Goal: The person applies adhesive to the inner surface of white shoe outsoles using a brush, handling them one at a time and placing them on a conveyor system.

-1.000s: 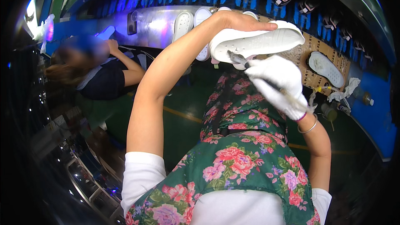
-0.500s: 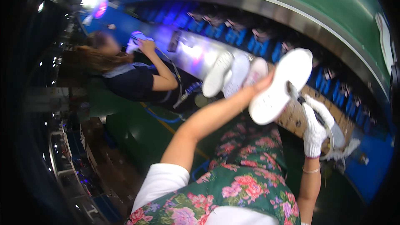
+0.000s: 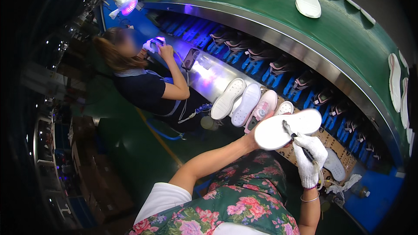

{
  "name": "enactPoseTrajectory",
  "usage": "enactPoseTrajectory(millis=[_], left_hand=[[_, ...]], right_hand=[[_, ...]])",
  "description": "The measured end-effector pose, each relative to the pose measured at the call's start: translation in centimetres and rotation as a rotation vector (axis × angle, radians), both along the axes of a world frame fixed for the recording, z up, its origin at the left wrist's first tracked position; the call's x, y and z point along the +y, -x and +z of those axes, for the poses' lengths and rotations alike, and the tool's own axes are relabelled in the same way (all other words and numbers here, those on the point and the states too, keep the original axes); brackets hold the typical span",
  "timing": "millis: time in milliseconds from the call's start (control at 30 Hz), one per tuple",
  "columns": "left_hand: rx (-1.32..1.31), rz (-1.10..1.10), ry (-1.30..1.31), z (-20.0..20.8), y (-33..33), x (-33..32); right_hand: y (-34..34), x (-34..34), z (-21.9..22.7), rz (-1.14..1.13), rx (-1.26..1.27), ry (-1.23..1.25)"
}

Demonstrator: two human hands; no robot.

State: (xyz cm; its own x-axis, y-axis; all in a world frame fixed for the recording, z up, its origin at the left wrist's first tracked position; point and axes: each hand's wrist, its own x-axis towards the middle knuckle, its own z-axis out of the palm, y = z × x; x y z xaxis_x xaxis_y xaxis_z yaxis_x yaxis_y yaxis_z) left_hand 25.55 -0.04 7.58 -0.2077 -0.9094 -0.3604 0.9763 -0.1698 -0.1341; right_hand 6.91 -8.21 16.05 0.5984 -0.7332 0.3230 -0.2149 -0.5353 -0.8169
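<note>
My bare left hand [image 3: 252, 138] grips a white shoe sole [image 3: 302, 124] by its left end, from beneath; most of its fingers are hidden under the sole. In a white knit glove, my right hand [image 3: 310, 156] is closed round a dark-handled brush [image 3: 288, 130] with a pale tube trailing from it. The brush tip touches the sole's inner face near the middle. Just beyond my left hand lie a pink shoe [image 3: 264, 105], a pale lavender sole [image 3: 247, 105] and a white sole [image 3: 227, 99]. A smaller white sole piece [image 3: 285, 107] shows behind the held one.
Dark shoe uppers on blue holders [image 3: 278, 72] line the rack ahead. Above runs a curved green conveyor [image 3: 261, 0] carrying several white soles. A co-worker [image 3: 143, 82] works at the left. A grey sole [image 3: 334, 165] rests on cardboard beside my glove, near a bottle [image 3: 360, 190].
The held sole has come lower and tilted from steep to nearly level. My right hand has moved left and down with the brush. The whole view has shifted, showing more of the conveyor.
</note>
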Motion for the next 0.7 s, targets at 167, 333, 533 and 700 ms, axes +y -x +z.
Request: enactPoseTrajectory(millis=[167, 333, 533, 700], left_hand=[[-0.275, 0.044, 0.104, -1.4, 1.7, 1.8], [-0.304, 0.103, 0.251, -0.3, 4.7, -0.3], [-0.306, 0.135, 0.192, 1.0, 6.9, -0.9], [-0.387, 0.08, 0.086, -0.9, 8.1, 0.4]], right_hand=[[-0.1, 0.9, 0.6, -0.049, -0.064, 0.029], [-0.2, 0.5, 1.4, -0.091, -0.122, 0.062], [-0.2, -0.4, 2.4, -0.113, -0.185, 0.148], [0.0, 0.1, 1.7, -0.123, -0.149, 0.15]])
